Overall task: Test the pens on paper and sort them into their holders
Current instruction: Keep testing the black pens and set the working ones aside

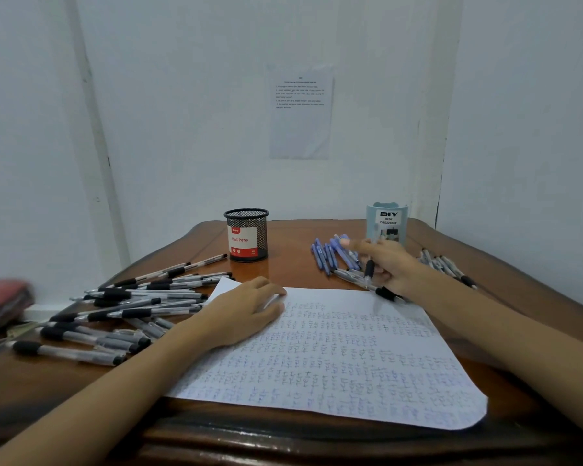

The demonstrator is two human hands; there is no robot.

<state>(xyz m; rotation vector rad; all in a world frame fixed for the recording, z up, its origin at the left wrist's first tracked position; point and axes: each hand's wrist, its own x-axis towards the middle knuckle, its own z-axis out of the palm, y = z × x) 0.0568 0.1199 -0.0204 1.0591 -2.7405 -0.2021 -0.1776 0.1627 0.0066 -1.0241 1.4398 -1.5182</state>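
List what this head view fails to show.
All head view.
Mesh holder and desk organizer: insides hidden by their own walls.
Wall sheet: print too small to read.
Red object: blurred, cut by the left edge.
Pen in the right hand: motion-blurred, ink colour unclear.

Wooden table (293,264) bears scribbled paper (350,358), black pens (132,304), blue pens (327,253), mesh holder (246,235) and organizer (387,220).

glossy wood table (293,274), matt paper (334,358) — wire-mesh holder (246,235)
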